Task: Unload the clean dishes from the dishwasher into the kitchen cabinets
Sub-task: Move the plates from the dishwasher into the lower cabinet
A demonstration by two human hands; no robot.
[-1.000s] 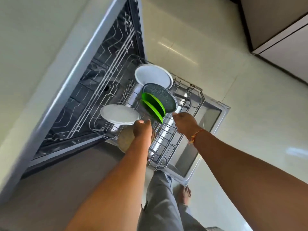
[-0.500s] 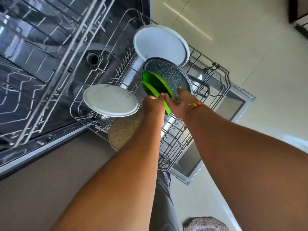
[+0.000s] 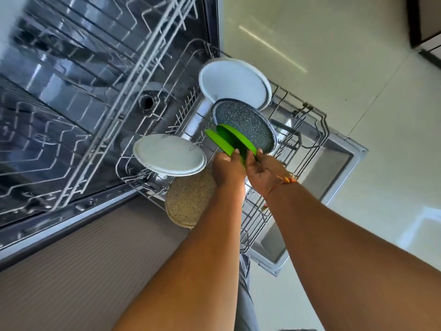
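The dishwasher's lower rack (image 3: 319, 130) is pulled out over the open door. Two green plates stand on edge in it. My left hand (image 3: 228, 166) grips the near green plate (image 3: 218, 143) at its rim. My right hand (image 3: 262, 172) grips the second green plate (image 3: 238, 137) just behind it. A speckled dark plate (image 3: 245, 123) stands behind the green ones, and a white plate (image 3: 235, 82) behind that. Another white plate (image 3: 168, 155) and a speckled tan plate (image 3: 188, 201) stand at the rack's left side.
The upper rack (image 3: 95, 75) sits inside the dishwasher tub on the left. The open door (image 3: 338, 168) lies under the lower rack. Glossy floor tiles (image 3: 358, 80) spread to the right, with cabinet bases (image 3: 427, 25) at the top right corner.
The view has come closer to the rack. Both hands reached from the rack's front to the green plates and now hold one each at the rim.
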